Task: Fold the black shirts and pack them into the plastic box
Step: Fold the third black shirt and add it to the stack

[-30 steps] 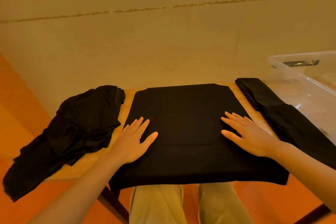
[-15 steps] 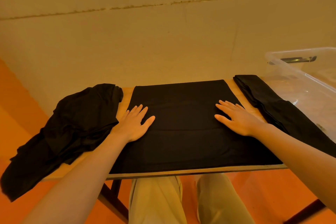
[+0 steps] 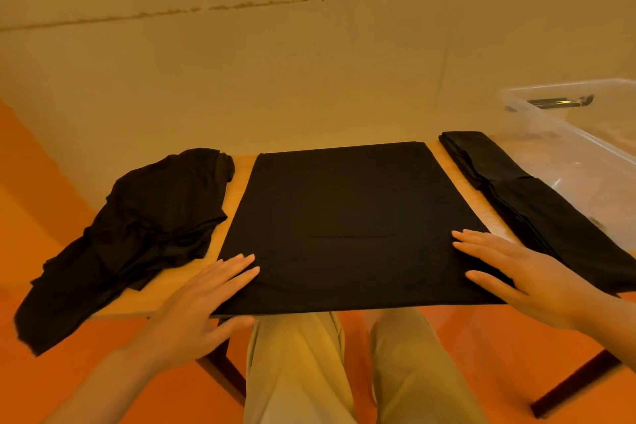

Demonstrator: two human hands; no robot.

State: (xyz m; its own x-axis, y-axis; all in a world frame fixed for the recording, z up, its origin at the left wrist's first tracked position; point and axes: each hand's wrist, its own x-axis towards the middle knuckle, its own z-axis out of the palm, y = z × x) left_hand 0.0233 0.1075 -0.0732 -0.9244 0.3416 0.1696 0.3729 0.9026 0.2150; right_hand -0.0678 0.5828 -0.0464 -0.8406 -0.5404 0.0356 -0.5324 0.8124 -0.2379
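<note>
A black shirt lies flat and smooth in the middle of the wooden table, with its near edge at the table's front. My left hand rests on its near left corner with straight fingers, the thumb just below the front edge. My right hand lies flat on the near right corner. A crumpled pile of black shirts hangs off the table's left end. A folded black shirt lies along the right side. The clear plastic box stands at the far right.
A pale wall rises right behind the table. My legs in beige trousers are under the front edge, above an orange floor. Dark table legs angle down on both sides. Some small dark objects lie in the box.
Both hands have slid toward me along the flat shirt, from its middle to its near corners. The shirt now lies smoother, and the camera has tipped slightly.
</note>
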